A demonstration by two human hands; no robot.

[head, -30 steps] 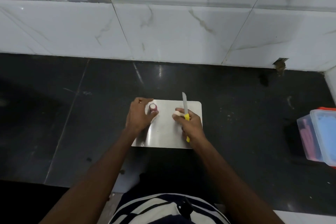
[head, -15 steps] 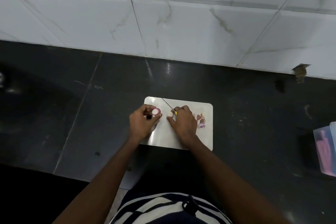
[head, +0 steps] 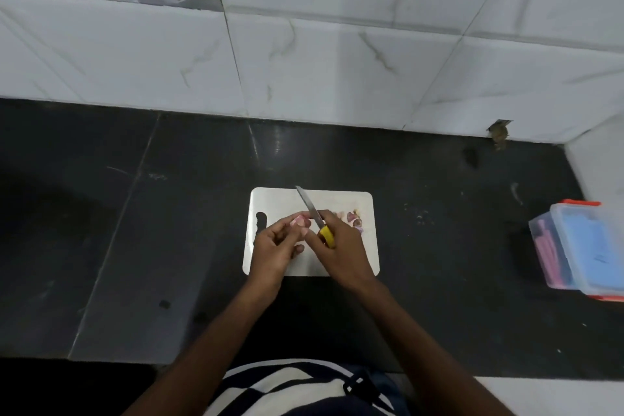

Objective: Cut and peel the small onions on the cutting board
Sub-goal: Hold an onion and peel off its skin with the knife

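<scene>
A white cutting board (head: 275,201) lies on the dark counter, its handle slot at the left. My left hand (head: 275,245) pinches a small pinkish onion (head: 299,221) above the board's middle. My right hand (head: 341,248) grips a knife with a yellow handle (head: 327,235); the blade (head: 309,204) points up and to the left, passing right beside the onion. Several small onions and bits of skin (head: 353,218) lie on the board's far right part, just behind my right hand.
A clear plastic box with a blue lid and orange trim (head: 582,248) stands at the counter's right edge. A white marbled tile wall (head: 337,61) runs along the back. My striped shirt (head: 287,388) fills the bottom middle.
Both hands have drawn together over the board's middle. The knife blade has swung from pointing straight away to slanting left beside the onion. The view has shifted.
</scene>
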